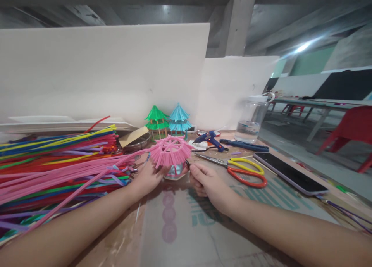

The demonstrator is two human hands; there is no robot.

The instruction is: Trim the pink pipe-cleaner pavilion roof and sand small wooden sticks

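Observation:
A small pink pavilion model (171, 152) with a fringed roof of pipe cleaners is held low over the board in the middle. My left hand (151, 176) is closed on its lower left side, some fingers hidden under the roof. To the right of the model, my right hand (205, 180) is closed in a pinch. A small dark tip shows at its fingertips, close to the roof's edge; the kind of thing is too small to tell. Behind stand a green pavilion model (157, 119) and a light blue one (178, 117).
Bundles of coloured pipe cleaners (58, 170) fill the left side. Scissors (245, 170) with yellow and orange handles lie right, near a blue glue gun (213, 140), a dark blue long-handled tool (244, 145) and a phone (287, 172). A water bottle (250, 119) stands behind.

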